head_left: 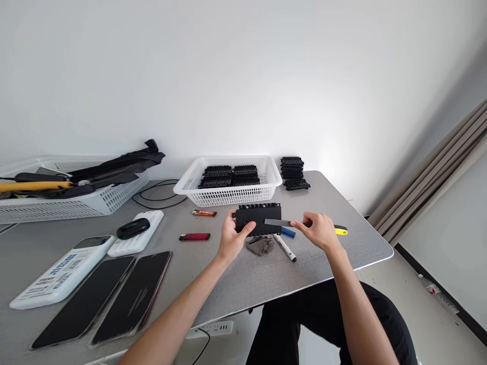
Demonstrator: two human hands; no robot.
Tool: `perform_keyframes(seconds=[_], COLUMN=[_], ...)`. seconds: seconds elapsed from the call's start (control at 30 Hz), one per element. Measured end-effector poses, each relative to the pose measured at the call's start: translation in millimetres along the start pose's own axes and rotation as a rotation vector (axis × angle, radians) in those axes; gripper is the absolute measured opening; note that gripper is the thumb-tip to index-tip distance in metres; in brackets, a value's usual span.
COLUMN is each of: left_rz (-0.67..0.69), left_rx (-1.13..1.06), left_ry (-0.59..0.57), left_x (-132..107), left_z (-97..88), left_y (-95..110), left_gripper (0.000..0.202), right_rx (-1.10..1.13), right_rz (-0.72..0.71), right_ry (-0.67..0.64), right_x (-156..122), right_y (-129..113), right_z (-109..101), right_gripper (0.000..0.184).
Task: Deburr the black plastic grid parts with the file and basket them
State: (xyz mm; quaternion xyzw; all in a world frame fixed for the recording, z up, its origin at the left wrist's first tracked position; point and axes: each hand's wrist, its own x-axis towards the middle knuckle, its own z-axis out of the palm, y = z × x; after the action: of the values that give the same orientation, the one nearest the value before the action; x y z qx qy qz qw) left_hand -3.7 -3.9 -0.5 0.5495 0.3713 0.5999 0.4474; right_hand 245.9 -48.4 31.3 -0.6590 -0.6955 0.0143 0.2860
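Note:
My left hand [232,235] grips a black plastic part [254,218] by its left end, thumb across the flat face. The part is held up above the table, with small knobs along its top edge. In my right hand [317,230] is a flat metal file [279,222] with a black and yellow handle. The file's tip lies against the part's face. Below the part are a crumpled grey cloth [260,246], a white marker [285,248] and a blue lighter [288,232], partly hidden.
A white basket [232,196] holds similar black parts; more are stacked [292,172] beside it. Two lighters, orange [204,213] and red [194,236], lie left. Farther left are two phones [133,296], power banks [64,274], a black mouse [133,229] and a tool basket [110,202].

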Motion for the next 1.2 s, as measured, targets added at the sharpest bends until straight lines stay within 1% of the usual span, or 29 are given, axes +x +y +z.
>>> perform_keyframes(seconds=[0.13,0.2,0.27,0.37,0.43,0.5,0.63,0.73,0.83,0.97,1.0,1.07,1.13,1.2], left_rz=[0.011,0.022,0.023,-0.003,-0.021,-0.033,-0.043,-0.033,-0.033,-0.015,-0.006,0.006,0.025,0.083], left_rx=[0.001,0.004,0.011,0.022,0.019,0.008,-0.046,-0.096,-0.15,-0.152,-0.142,-0.117,-0.08,-0.039], left_ry=[0.008,0.016,0.006,-0.051,-0.082,-0.096,-0.095,-0.085,-0.101,-0.103,-0.103,-0.127,-0.201,-0.315], left_x=[1.2,1.4,0.0,-4.6,-7.9,-9.8,-9.4,-8.8,-10.1,-15.1,-17.1,-22.3,-28.4,-34.1], left_z=[-0.3,0.6,2.9,8.2,11.2,12.5,11.7,11.1,11.6,14.3,15.4,18.2,21.1,23.2], left_y=[-1.5,-0.8,0.9,4.3,5.7,5.6,0.8,-4.3,-7.8,-8.8,-8.5,-7.8,-7.8,-9.1], left_gripper=[0.048,0.047,0.046,0.045,0.045,0.045,0.044,0.042,0.039,0.038,0.039,0.04,0.04,0.038], right_rx=[0.021,0.055,0.103,0.159,0.177,0.197,0.279,0.333,0.358,0.423,0.449,0.53,0.632,0.716], right_rz=[0.02,0.018,0.011,0.01,0.018,0.044,0.1,0.127,0.172,0.25,0.246,0.213,0.188,0.187], right_ry=[-0.01,-0.002,0.029,0.086,0.105,0.108,0.101,0.124,0.122,0.114,0.095,0.006,-0.122,-0.219], right_x=[0.3,-0.1,-1.0,-3.0,-3.8,-4.0,-3.5,-3.6,-3.9,-5.0,-5.6,-7.3,-9.2,-10.8], right_y=[7.0,4.6,-4.3,-24.5,-36.3,-42.8,-43.0,-41.3,-42.3,-46.4,-48.2,-53.0,-58.3,-62.6], right_z=[-5.3,-5.0,-1.2,8.5,14.0,16.6,15.2,14.2,14.6,11.4,9.9,7.2,5.5,4.8], right_gripper=[0.058,0.057,0.057,0.052,0.049,0.047,0.043,0.042,0.041,0.035,0.034,0.037,0.042,0.048])
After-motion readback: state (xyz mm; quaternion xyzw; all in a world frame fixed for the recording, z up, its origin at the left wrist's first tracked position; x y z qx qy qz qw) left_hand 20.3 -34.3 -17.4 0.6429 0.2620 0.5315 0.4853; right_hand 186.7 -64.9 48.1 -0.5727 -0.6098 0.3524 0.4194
